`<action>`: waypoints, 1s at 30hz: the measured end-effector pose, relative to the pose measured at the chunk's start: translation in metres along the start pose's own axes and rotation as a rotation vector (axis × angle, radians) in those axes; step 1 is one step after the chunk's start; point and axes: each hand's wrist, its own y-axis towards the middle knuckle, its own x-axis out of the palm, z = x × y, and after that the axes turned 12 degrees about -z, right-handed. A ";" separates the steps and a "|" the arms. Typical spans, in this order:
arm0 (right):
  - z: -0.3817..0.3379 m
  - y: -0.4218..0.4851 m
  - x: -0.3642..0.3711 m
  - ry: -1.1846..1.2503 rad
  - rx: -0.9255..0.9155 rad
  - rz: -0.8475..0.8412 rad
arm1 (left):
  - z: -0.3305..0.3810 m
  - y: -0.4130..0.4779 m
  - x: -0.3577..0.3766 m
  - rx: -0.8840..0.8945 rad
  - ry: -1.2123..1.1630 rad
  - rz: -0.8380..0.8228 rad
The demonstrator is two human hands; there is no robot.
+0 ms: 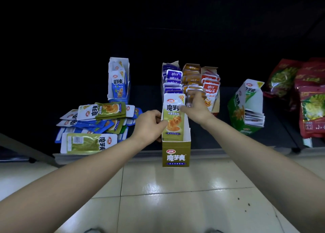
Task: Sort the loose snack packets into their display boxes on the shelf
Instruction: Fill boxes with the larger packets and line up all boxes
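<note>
An olive display box stands at the shelf's front edge and juts over it. Olive-green packets stand upright inside it. My left hand grips the box's left wall, thumb against the front packet. My right hand pinches the top right corner of that front packet. A loose pile of olive and blue packets lies on the shelf to the left. A blue display box with blue packets stands behind the pile.
Behind the olive box stand rows of purple, orange and red packets. A green box leans at the right, white packets showing. Large red bags lie at the far right. Tiled floor is below the shelf edge.
</note>
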 end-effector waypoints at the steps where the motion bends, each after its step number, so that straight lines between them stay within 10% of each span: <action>1: 0.000 -0.002 -0.005 0.063 0.028 -0.011 | 0.002 0.002 0.004 0.001 -0.002 -0.006; 30: 0.028 -0.027 -0.082 -0.138 0.070 0.155 | 0.027 0.054 0.053 0.027 -0.217 -0.161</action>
